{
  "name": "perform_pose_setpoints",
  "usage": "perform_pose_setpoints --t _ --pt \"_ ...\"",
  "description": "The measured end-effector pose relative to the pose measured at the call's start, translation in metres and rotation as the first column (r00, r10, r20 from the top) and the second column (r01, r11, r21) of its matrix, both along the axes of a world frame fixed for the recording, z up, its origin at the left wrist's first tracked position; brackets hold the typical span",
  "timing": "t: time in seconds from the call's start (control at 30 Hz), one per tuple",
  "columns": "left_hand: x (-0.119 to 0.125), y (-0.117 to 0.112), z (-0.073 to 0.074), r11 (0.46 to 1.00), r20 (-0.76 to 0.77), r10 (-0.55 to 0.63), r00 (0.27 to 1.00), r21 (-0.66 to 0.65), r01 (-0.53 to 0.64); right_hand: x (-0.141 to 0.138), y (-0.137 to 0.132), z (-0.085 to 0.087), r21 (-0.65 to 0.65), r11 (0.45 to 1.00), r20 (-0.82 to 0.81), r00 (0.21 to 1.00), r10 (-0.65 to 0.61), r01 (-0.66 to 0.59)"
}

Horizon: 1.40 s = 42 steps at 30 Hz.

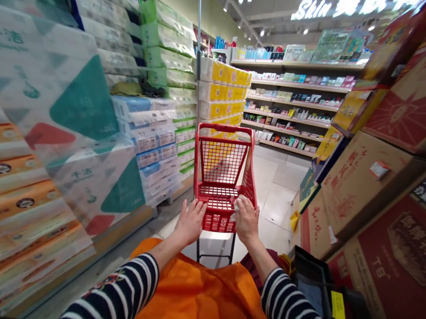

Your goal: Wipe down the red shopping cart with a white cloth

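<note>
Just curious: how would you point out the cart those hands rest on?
Between the wall of plastic-wrapped tissue packs and the brown cardboard cartons stands a red wire shopping cart. It alone is red mesh, with the left hand and right hand on it.

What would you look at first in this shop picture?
A small red wire shopping cart stands in the middle, with the person's left hand and right hand on it. Big white-and-teal plastic-wrapped tissue packs tower on the left. Brown cardboard boxes with red panels pile up on the right.
</note>
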<state>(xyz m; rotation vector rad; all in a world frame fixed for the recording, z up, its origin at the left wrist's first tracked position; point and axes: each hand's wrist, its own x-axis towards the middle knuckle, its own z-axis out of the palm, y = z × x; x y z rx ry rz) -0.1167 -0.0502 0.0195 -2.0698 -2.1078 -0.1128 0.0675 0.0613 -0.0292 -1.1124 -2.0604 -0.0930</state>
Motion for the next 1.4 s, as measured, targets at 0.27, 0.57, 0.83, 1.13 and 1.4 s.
perform_pose_setpoints --t 0.27,0.57,0.83,1.13,1.4 --pt "0.06 0.002 -0.002 0.989 0.083 -0.148 0.985 0.017 0.147 0.027 0.033 0.006 -0.103 0.974 -0.118 0.97 -0.212 0.2" --pt "0.05 0.019 0.007 0.974 0.045 -0.216 0.975 -0.057 0.219 0.012 0.001 0.0 0.024 0.999 -0.159 0.986 0.038 -0.035" --pt "0.062 0.034 0.012 0.977 0.008 -0.203 0.979 -0.067 0.203 0.025 0.018 0.013 -0.103 0.991 -0.274 0.956 -0.11 0.085" --pt "0.062 0.048 0.022 0.974 0.011 -0.211 0.978 -0.078 0.211 0.024 -0.006 0.009 -0.071 0.997 -0.221 0.975 -0.009 -0.007" --pt "0.066 0.057 0.021 0.978 -0.017 -0.187 0.982 -0.098 0.184 0.015 0.005 0.018 -0.073 0.992 -0.211 0.971 -0.115 0.101"
